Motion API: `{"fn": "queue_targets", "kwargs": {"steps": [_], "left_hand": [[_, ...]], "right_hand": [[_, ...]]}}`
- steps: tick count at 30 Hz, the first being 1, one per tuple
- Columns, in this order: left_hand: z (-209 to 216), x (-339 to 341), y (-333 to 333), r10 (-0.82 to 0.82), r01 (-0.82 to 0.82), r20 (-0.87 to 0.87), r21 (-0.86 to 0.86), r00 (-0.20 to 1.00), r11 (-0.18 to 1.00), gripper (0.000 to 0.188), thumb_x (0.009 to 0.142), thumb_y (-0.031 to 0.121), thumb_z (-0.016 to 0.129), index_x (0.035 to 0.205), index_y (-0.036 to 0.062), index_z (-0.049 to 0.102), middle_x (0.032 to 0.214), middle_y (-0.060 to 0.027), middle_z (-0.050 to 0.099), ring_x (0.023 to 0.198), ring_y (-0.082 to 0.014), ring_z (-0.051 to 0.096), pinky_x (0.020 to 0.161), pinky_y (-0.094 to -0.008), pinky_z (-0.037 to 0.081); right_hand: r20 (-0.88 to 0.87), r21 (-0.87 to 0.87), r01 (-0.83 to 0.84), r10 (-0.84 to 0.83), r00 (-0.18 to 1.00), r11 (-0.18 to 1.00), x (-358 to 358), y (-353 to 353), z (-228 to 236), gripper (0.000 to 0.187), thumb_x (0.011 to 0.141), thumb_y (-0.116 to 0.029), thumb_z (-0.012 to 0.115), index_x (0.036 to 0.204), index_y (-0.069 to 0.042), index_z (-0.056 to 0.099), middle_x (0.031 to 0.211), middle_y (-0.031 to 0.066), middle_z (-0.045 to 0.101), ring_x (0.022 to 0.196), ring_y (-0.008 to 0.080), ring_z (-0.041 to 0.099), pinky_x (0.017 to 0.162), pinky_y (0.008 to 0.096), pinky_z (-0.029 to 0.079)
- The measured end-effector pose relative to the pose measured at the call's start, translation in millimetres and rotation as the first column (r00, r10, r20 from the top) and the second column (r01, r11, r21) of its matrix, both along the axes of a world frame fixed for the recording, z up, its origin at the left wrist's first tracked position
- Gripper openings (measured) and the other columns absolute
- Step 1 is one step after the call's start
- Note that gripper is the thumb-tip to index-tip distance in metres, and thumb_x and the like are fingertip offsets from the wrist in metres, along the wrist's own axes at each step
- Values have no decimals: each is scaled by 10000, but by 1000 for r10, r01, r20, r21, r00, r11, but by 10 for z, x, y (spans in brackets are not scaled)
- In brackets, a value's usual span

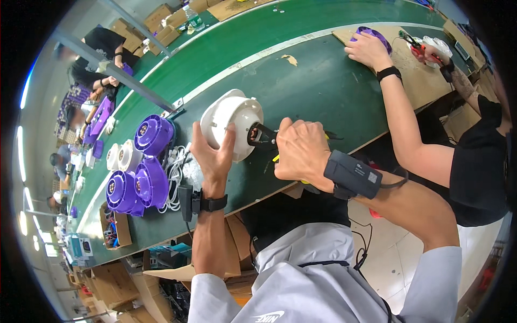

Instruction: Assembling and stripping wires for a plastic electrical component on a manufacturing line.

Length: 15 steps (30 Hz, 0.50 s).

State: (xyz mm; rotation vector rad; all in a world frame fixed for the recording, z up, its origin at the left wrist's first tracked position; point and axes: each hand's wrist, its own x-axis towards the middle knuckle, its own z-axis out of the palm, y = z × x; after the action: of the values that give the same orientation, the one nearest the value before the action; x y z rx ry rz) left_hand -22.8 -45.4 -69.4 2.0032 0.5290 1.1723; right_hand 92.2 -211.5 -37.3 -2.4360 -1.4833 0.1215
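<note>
A white round plastic housing [221,125] with a flat base stands on its side over the green workbench. My left hand [214,153] is closed round its near side, thumb along the rim. My right hand [301,145] grips a pair of pliers with black jaws [263,135] and a bit of yellow showing at the handle. The jaws reach into the dark opening at the middle of the housing, by some copper-coloured parts. What exactly they pinch is too small to tell.
Left of me stand several purple housings [153,134], white ones [129,155] and a bundle of white cable [175,175]. A cardboard box [116,229] of small parts sits at the bench edge. To the right, a co-worker's hands hold a purple housing [385,40] and red-handled pliers [417,48].
</note>
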Motion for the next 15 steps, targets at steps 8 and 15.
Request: {"fn": "queue_targets", "kwargs": {"steps": [8,15], "left_hand": [[-39,14,71,17,-17,-6,37,1000,999,381,831,245,785,966,-46,581,825,-145,677,775,-158,632,700,-310,524],[-85,-7,351,85,-75,96,-107,992,991,336,866,206,758,1021,-51,605,924,-106,680,836,-152,624,741,-302,517]], "right_hand": [[-544,-34,91,-95,834,995,28,-37,105,318,644,-253,647,641,63,614,643,255,623,654,378,662,643,408,529],[-901,-71,17,-71,428,997,39,-327,-389,302,686,-245,665,641,21,528,599,101,525,598,161,484,567,321,389]]}}
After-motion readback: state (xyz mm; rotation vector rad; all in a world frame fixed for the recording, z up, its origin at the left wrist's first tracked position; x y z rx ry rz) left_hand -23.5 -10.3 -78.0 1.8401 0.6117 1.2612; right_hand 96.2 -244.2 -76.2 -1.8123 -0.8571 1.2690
